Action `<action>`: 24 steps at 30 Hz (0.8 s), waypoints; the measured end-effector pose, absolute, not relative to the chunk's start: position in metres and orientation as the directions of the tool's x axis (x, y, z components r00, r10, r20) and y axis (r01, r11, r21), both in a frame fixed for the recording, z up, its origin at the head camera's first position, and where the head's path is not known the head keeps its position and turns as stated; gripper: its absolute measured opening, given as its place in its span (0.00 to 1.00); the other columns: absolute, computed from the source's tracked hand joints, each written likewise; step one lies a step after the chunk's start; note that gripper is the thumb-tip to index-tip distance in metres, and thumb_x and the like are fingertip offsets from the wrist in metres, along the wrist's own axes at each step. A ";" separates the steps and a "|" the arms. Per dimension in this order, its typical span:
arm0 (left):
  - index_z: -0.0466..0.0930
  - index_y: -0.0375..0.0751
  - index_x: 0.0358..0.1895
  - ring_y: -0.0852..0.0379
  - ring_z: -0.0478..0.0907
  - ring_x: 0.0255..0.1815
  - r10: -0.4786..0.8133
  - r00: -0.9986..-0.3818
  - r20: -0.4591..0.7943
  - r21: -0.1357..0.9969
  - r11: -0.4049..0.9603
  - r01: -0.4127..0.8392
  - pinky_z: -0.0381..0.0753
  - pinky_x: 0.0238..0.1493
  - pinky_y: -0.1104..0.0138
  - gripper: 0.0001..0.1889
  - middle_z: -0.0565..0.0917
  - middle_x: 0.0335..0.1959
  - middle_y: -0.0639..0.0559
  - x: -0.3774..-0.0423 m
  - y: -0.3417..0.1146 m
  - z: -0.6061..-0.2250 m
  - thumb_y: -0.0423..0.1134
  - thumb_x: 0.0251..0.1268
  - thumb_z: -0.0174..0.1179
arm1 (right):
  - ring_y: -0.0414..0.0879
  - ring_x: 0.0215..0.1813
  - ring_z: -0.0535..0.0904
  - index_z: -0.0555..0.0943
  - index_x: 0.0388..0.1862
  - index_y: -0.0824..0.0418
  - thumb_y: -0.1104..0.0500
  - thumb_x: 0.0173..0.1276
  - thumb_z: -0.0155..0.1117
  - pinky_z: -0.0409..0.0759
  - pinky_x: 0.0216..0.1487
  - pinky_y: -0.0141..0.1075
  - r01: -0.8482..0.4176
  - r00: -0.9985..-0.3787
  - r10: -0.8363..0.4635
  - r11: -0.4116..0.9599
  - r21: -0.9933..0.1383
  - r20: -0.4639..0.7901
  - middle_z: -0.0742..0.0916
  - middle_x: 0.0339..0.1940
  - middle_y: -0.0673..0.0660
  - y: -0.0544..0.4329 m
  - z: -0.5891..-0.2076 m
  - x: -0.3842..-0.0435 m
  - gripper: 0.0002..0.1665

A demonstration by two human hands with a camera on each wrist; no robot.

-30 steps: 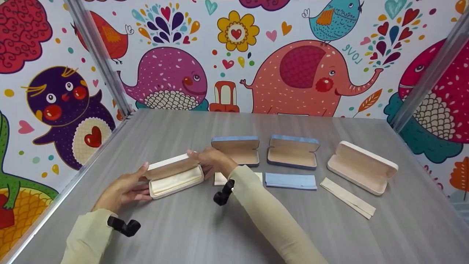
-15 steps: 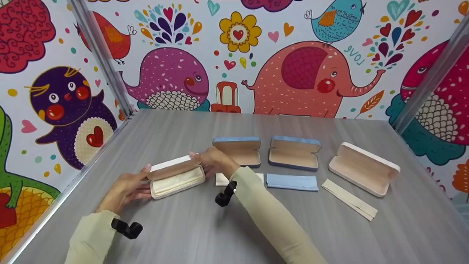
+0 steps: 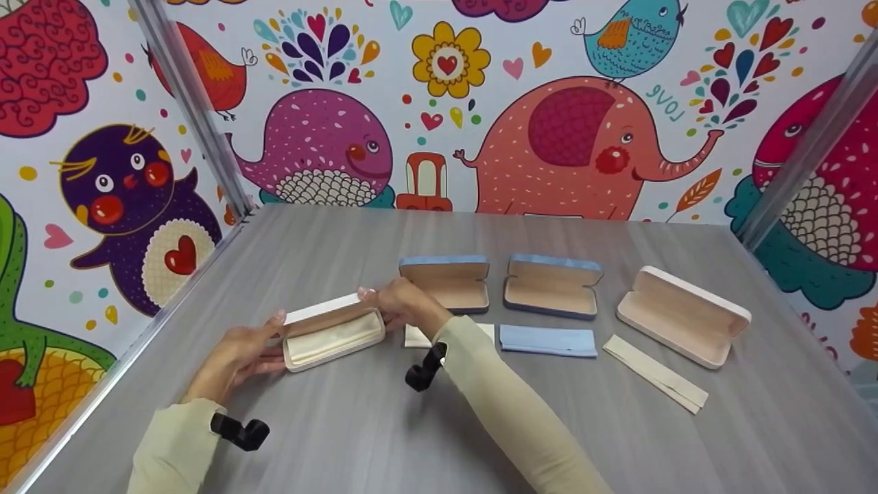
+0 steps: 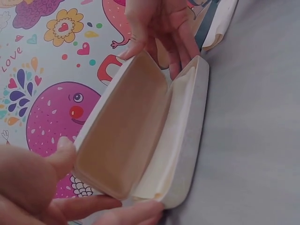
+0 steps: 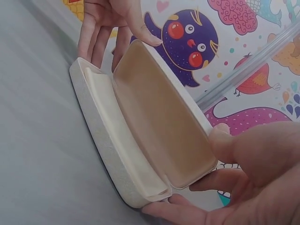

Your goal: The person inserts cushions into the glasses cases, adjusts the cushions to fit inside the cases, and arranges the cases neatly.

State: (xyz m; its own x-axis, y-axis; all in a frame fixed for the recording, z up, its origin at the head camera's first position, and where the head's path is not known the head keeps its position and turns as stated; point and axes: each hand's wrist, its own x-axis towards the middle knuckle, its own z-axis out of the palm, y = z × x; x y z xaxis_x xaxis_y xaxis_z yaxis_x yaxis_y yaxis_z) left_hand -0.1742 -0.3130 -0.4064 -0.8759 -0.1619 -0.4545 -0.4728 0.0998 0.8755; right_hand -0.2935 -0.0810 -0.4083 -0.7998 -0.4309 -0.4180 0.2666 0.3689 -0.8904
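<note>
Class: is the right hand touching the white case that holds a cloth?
Touching: the right wrist view shows the right hand gripping the white case, thumb against its lid.

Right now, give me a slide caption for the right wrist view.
Left hand and right hand hold an open white case, a folded cream cloth inside.

Booth (image 3: 41,154), cartoon-printed walls (image 3: 439,123), metal posts (image 3: 192,103), grey tabletop (image 3: 343,425)
</note>
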 end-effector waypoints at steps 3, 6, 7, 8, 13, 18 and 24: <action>0.47 0.14 0.73 0.56 0.84 0.38 -0.154 -0.881 -0.447 0.883 0.080 -0.462 0.89 0.44 0.64 0.43 0.65 0.65 0.16 -0.173 -0.313 -0.409 0.55 0.78 0.45 | 0.60 0.59 0.83 0.79 0.57 0.72 0.48 0.73 0.63 0.83 0.59 0.52 0.268 -0.799 -0.443 0.342 -0.901 -0.406 0.85 0.57 0.68 -0.080 -0.411 -0.292 0.28; 0.43 0.15 0.74 0.56 0.83 0.39 -0.154 -0.886 -0.438 0.892 0.050 -0.450 0.89 0.45 0.64 0.45 0.62 0.67 0.18 -0.172 -0.313 -0.411 0.54 0.78 0.47 | 0.59 0.58 0.84 0.78 0.58 0.73 0.49 0.74 0.62 0.84 0.59 0.50 0.270 -0.794 -0.460 0.318 -0.909 -0.397 0.86 0.56 0.69 -0.079 -0.414 -0.291 0.28; 0.42 0.15 0.74 0.56 0.83 0.39 -0.157 -0.887 -0.435 0.894 0.044 -0.446 0.89 0.44 0.64 0.46 0.62 0.67 0.19 -0.171 -0.313 -0.412 0.54 0.77 0.48 | 0.59 0.58 0.84 0.78 0.58 0.73 0.49 0.75 0.61 0.84 0.58 0.49 0.270 -0.794 -0.465 0.310 -0.912 -0.393 0.86 0.56 0.69 -0.078 -0.415 -0.291 0.28; 0.41 0.15 0.74 0.56 0.83 0.39 -0.161 -0.888 -0.430 0.896 0.043 -0.442 0.89 0.44 0.65 0.46 0.63 0.66 0.19 -0.171 -0.313 -0.413 0.54 0.77 0.49 | 0.59 0.58 0.84 0.78 0.58 0.73 0.50 0.75 0.61 0.84 0.58 0.49 0.271 -0.793 -0.470 0.298 -0.915 -0.388 0.86 0.56 0.69 -0.078 -0.416 -0.290 0.27; 0.42 0.14 0.74 0.57 0.83 0.41 -0.176 -0.894 -0.411 0.902 0.066 -0.427 0.88 0.43 0.68 0.46 0.69 0.63 0.20 -0.168 -0.313 -0.417 0.54 0.77 0.51 | 0.58 0.55 0.86 0.80 0.54 0.73 0.53 0.73 0.64 0.86 0.56 0.48 0.266 -0.816 -0.454 0.255 -0.930 -0.358 0.87 0.53 0.69 -0.077 -0.419 -0.288 0.24; 0.46 0.15 0.74 0.57 0.84 0.40 -0.195 -0.899 -0.391 0.908 0.074 -0.411 0.88 0.42 0.70 0.45 0.76 0.59 0.22 -0.166 -0.314 -0.421 0.53 0.76 0.53 | 0.58 0.57 0.85 0.77 0.57 0.75 0.54 0.71 0.67 0.85 0.56 0.49 0.262 -0.840 -0.424 0.232 -0.937 -0.340 0.87 0.53 0.70 -0.077 -0.421 -0.286 0.27; 0.47 0.14 0.73 0.57 0.83 0.40 -0.211 -0.899 -0.383 0.914 0.058 -0.402 0.87 0.43 0.70 0.45 0.76 0.58 0.23 -0.165 -0.313 -0.422 0.52 0.76 0.54 | 0.57 0.59 0.83 0.78 0.57 0.76 0.55 0.71 0.67 0.83 0.59 0.51 0.238 -0.849 -0.425 0.224 -0.945 -0.314 0.86 0.56 0.69 -0.076 -0.424 -0.284 0.27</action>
